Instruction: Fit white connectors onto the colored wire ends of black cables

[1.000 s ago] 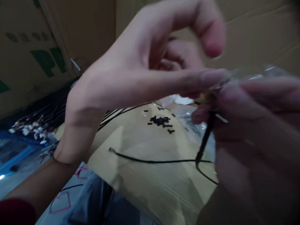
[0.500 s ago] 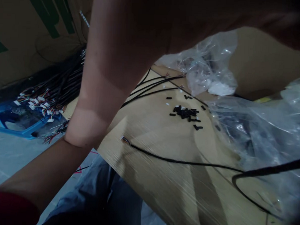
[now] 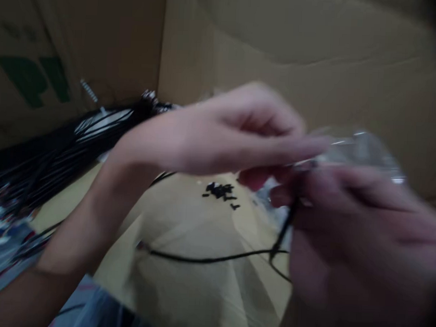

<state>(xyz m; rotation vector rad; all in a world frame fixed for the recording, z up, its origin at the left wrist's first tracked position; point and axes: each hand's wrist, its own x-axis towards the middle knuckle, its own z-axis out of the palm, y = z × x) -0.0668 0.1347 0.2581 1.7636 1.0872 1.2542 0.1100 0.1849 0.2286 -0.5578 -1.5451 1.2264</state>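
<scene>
My right hand [image 3: 359, 232] is closed around the upper end of a black cable [image 3: 284, 231], which hangs from its fingers and loops down. My left hand [image 3: 237, 135] reaches across from the left, its thumb and fingers pinched together right against the right fingertips. Something thin and pale shows between the two hands at the cable's end; motion blur hides what it is. Below them, a black cable length [image 3: 206, 260] with a small connector end [image 3: 141, 246] lies across the brown board [image 3: 183, 292].
Short black sleeve-like pieces [image 3: 220, 190] lie heaped on the board. A thick bundle of black cables [image 3: 41, 151] runs along the left, with coloured wire ends and white connectors. Tall cardboard walls [image 3: 298, 66] stand behind. Clear plastic [image 3: 370, 146] is crumpled behind my right hand.
The view has tilted up. My left arm has drawn back from across the upper view, and both hands have come together at the cable's end on the right.
</scene>
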